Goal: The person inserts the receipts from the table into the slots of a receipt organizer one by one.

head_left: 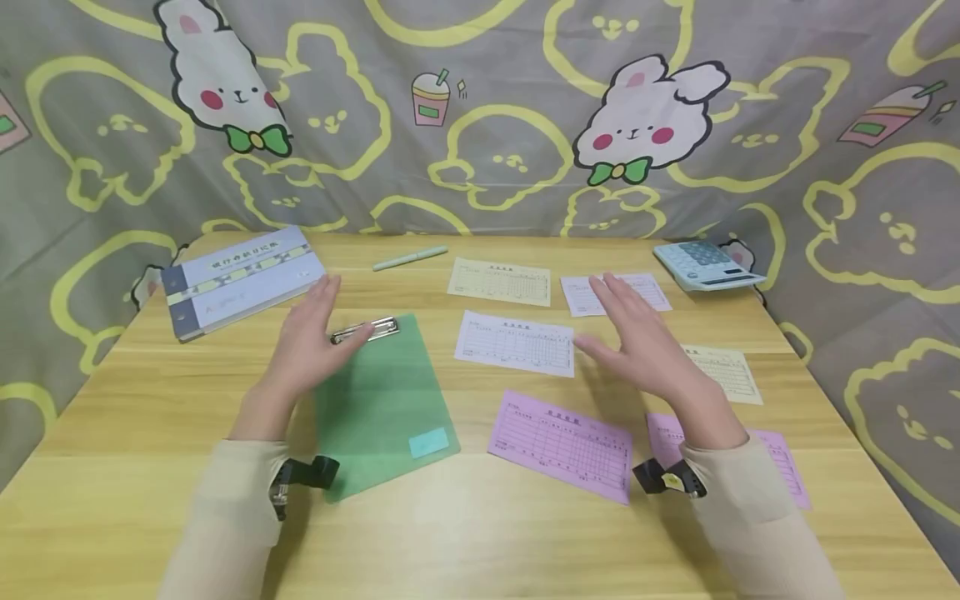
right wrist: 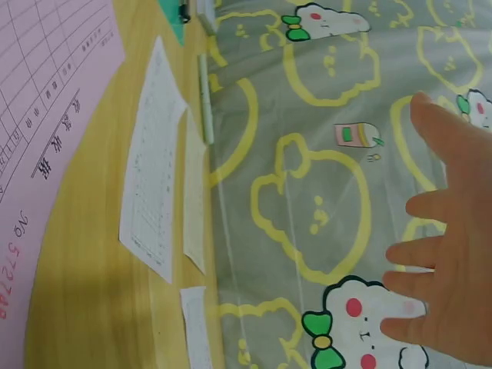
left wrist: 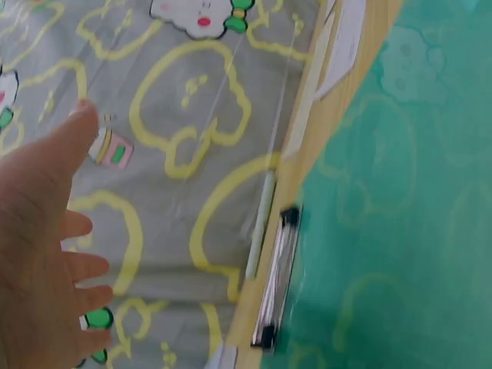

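My left hand (head_left: 303, 346) hovers over the upper left of a green clipboard (head_left: 386, 400), its fingers straight and thumb apart. The thumb overlaps the metal clip (left wrist: 278, 280) in the head view, and the palm holds nothing. A light blue label (head_left: 428, 443) sits near the clipboard's lower corner. My right hand (head_left: 648, 346), also with straight fingers and nothing in it, is raised above printed receipt slips. Nearest to it are a white slip (head_left: 517, 344), another white slip (head_left: 651, 293) behind its fingertips, and a yellow slip (head_left: 731, 375) partly hidden by it.
Two pink slips lie nearer the front, one in the middle (head_left: 562, 446) and one under the right forearm (head_left: 783, 467). A yellow slip (head_left: 498, 282) and a pale green pen (head_left: 410, 258) lie at the back. A blue account book (head_left: 243, 287) is back left, a calculator (head_left: 705, 265) back right.
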The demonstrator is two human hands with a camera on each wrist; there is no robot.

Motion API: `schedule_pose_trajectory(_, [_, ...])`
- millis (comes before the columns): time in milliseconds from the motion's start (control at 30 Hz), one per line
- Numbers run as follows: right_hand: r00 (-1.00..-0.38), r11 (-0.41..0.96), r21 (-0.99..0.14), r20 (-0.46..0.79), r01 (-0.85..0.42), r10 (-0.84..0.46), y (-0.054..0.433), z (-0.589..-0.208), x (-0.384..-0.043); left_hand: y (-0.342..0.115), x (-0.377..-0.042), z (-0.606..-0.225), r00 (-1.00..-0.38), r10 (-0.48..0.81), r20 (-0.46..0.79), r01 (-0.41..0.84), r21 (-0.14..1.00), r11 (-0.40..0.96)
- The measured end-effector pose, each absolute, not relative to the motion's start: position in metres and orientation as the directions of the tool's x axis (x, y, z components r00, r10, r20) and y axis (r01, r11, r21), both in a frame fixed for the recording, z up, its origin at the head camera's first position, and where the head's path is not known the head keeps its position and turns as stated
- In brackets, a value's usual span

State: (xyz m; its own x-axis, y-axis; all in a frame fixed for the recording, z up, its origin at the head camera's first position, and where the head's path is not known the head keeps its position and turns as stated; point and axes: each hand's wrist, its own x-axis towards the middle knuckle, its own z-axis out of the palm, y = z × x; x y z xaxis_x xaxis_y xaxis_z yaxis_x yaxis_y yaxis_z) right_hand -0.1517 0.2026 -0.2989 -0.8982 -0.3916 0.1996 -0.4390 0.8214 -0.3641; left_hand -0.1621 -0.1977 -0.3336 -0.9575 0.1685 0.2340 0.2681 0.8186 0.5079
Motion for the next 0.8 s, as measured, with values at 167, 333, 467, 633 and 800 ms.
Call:
schedule_pose_trajectory(167, [-0.881,0.772,-0.424,0.262,-0.473,-0.395,0.212,-0.300,-0.140,-0.211,-0.167,-0.341,-0.968,0.067,0.241,0.224,0.711,0.666])
schedule_pose_trajectory(333, [-0.901,0.737,-0.519,0.229,-0.433,-0.368,0.223,-0.305,-0.125,-0.221,-0.170,-0.349,-0.974,-0.036,0.222,0.185,0.881,0.435])
schedule_pose_trajectory(467, [-0.925,0.697,-0.614,0.171,-0.370,-0.341,0.234,-0.313,-0.113,-0.228,-0.175,-0.359,-0.983,-0.035,0.182,0.156,0.915,0.373])
schedule_pose_trajectory(633, [-0.908,0.611,-0.696,0.147,-0.377,-0.392,0.249,-0.332,-0.101,-0.236,-0.179,-0.377,-0.991,-0.035,0.127,0.109,0.940,0.323])
schedule_pose_trajectory(800, [-0.902,0.541,-0.765,0.119,-0.349,-0.414,0.256,-0.352,-0.096,-0.244,-0.180,-0.392,-0.996,-0.022,0.091,0.079,0.944,0.320])
